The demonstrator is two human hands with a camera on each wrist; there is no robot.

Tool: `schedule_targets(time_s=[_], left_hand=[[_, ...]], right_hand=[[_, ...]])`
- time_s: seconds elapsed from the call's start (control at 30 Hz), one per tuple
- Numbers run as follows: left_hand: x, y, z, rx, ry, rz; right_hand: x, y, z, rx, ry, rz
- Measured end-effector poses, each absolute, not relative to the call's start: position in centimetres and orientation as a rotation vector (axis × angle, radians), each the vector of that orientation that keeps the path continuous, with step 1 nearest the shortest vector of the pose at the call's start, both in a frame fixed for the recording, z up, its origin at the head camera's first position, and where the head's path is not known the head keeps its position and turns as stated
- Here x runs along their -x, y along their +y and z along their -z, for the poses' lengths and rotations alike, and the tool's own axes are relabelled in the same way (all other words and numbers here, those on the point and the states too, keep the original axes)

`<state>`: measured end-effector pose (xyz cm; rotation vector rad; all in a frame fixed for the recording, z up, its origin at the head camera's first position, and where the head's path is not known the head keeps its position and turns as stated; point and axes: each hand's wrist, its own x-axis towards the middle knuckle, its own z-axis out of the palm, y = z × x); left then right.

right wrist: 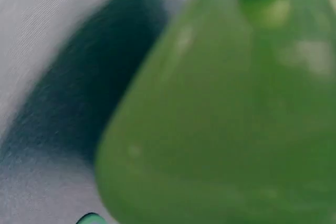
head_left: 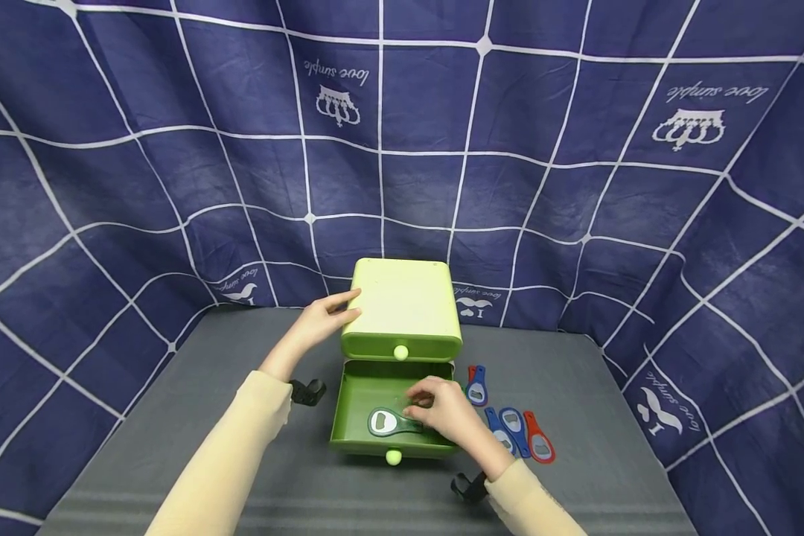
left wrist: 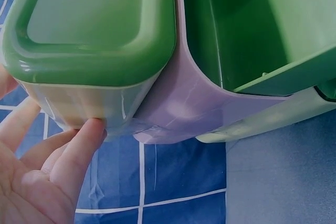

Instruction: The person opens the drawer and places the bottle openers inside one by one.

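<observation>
A two-drawer cabinet [head_left: 405, 298] with a light green top stands on the table, its lower green drawer [head_left: 358, 387] pulled out and its upper drawer front [left wrist: 89, 14] closed. My left hand [head_left: 321, 320] rests its extended fingers against the cabinet's left side; fingertips touch that wall in the left wrist view. Inside the lower drawer lies a dark green bottle opener [head_left: 383, 422], its handle reaching under my right hand [head_left: 445, 409]. That hand hovers over the drawer's right part with loosely bent fingers and a gap between thumb and fingertips. The drawer's front [right wrist: 220, 119] fills the right wrist view.
Right of the drawer lie several bottle openers, among them a blue one [head_left: 476, 388] near the cabinet and a red one [head_left: 540, 439] farthest right. A dark blue checked curtain [head_left: 415, 186] hangs behind the grey table [head_left: 254, 461]. Round knobs [head_left: 393, 457] stick out from the drawers.
</observation>
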<state>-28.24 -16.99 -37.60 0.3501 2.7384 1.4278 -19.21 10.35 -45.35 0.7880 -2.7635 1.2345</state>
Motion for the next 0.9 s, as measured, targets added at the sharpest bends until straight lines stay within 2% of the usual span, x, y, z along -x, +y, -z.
schedule_targets(time_s=[0.17, 0.3, 0.53, 0.9], left_hand=[[28.2, -16.8, 37.6, -0.353, 2.731, -1.44], [28.1, -16.6, 37.9, -0.354, 2.712, -1.456], [28.1, -16.8, 37.9, -0.359, 2.723, -1.45], [28.2, -17.1, 37.7, -0.367, 2.726, -1.447]], right_hand=[[18.5, 13.1, 43.8, -0.547, -2.625, -1.653], [18.3, 15.8, 43.2, -0.337, -2.583, -1.77], [19.1, 20.9, 44.1, 0.083, -2.614, -1.65], [18.6, 26.9, 48.4, 0.34, -2.805, -1.284]])
